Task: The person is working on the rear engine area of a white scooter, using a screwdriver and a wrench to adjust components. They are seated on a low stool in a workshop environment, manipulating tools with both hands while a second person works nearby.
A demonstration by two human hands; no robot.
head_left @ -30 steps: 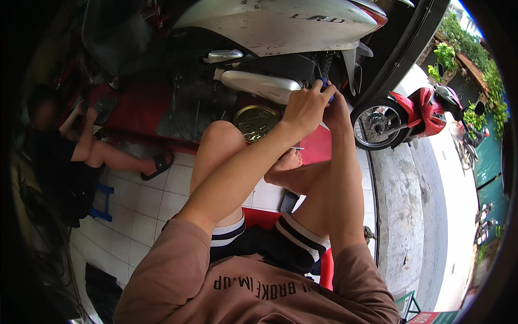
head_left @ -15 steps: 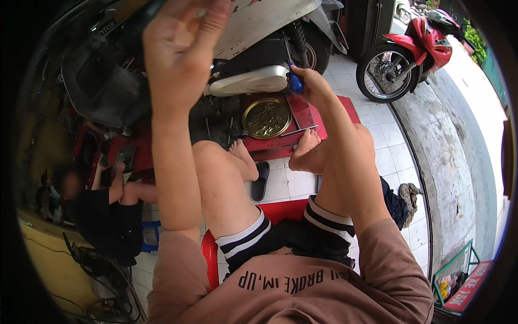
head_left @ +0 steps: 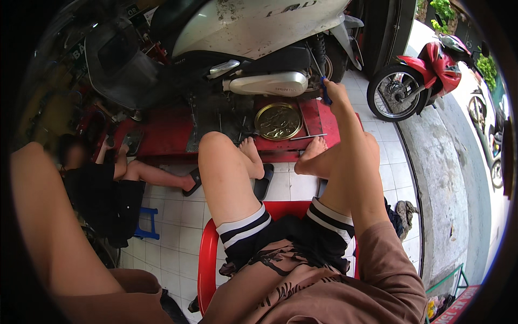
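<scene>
Scuffed silver scooter [head_left: 264, 32] seen over a low red platform [head_left: 172, 128]. Red motorbike [head_left: 426, 69] parked beyond the platform's right end. Round gold tray [head_left: 258, 119] laid near the platform's front edge, toward the right corner; metal T-shaped bar [head_left: 309, 136] placed just beside it. Right hand [head_left: 338, 93] wrapped around the grip of a blue-handled tool [head_left: 326, 96], held near the platform's rear right corner, thin shaft [head_left: 315, 60] pointed toward the scooter's rear shock absorber [head_left: 320, 51]; whether the tip is in contact cannot be told. Left hand is outside the frame; its hold cannot be told.
</scene>
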